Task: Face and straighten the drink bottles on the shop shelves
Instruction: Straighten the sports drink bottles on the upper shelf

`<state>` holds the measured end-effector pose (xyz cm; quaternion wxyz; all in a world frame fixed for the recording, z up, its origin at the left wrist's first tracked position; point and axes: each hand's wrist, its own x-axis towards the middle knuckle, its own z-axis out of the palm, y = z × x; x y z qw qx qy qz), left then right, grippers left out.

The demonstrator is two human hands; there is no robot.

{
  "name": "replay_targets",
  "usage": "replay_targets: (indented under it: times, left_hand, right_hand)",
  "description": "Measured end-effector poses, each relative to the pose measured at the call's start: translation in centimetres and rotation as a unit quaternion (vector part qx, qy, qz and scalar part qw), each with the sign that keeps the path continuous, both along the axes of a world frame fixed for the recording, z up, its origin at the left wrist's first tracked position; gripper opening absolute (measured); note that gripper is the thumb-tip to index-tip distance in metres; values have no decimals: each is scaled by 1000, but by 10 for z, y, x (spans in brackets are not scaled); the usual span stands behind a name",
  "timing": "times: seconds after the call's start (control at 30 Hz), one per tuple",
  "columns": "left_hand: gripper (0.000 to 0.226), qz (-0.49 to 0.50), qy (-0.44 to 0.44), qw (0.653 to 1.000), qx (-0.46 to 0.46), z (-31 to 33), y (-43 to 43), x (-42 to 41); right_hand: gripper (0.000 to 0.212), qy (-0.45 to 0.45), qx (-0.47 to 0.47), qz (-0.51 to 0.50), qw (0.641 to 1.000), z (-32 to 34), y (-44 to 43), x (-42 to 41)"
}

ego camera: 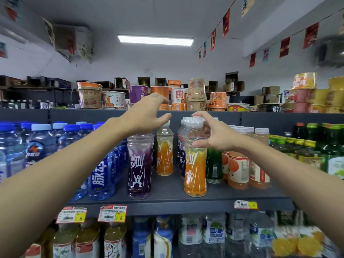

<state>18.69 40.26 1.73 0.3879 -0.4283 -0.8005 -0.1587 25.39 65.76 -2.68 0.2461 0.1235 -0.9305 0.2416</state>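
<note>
A purple drink bottle (139, 164) stands at the front of the dark middle shelf (167, 200), its label facing me and its cap hidden under my left hand (147, 114). That hand hovers over it with fingers spread, the thumb near the white cap of a smaller orange bottle (165, 151) further back. To the right stands an orange drink bottle (195, 168) with a white cap. My right hand (214, 135) wraps its neck, thumb on the front of the shoulder, index finger over the cap, other fingers behind.
Blue sports drink bottles (100, 172) crowd the left of the shelf; a green bottle (214, 164), peach juice bottles (239, 164) and green-capped bottles (316, 146) stand at right. Instant noodle cups (196, 94) line the top shelf. More bottles (191, 231) fill the lower shelf under the price tags (112, 214).
</note>
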Motion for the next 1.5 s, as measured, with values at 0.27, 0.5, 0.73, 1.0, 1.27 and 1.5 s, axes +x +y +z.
replay_targets:
  times: [0.27, 0.5, 0.73, 1.0, 1.27, 1.5]
  left_hand:
    - [77, 75, -46, 993, -77, -7, 61, -28]
    - [128, 224, -83, 958, -160, -34, 96, -71]
    - [125, 234, -154, 954, -105, -39, 100, -88]
    - [105, 224, -195, 953, -67, -34, 105, -86]
    - [89, 181, -182, 967, 4, -35, 109, -81]
    - [114, 160, -195, 964, -80, -19, 95, -71]
  right_hand:
    - [89, 23, 3, 36, 999, -8, 14, -5]
    - [92, 27, -7, 44, 999, -11, 13, -7]
    - [92, 15, -17, 44, 999, -10, 8, -3]
    - [92, 7, -23, 39, 999, -8, 5, 3]
    - [92, 8, -26, 32, 999, -9, 4, 2]
    - [91, 2, -19, 40, 999, -9, 11, -3]
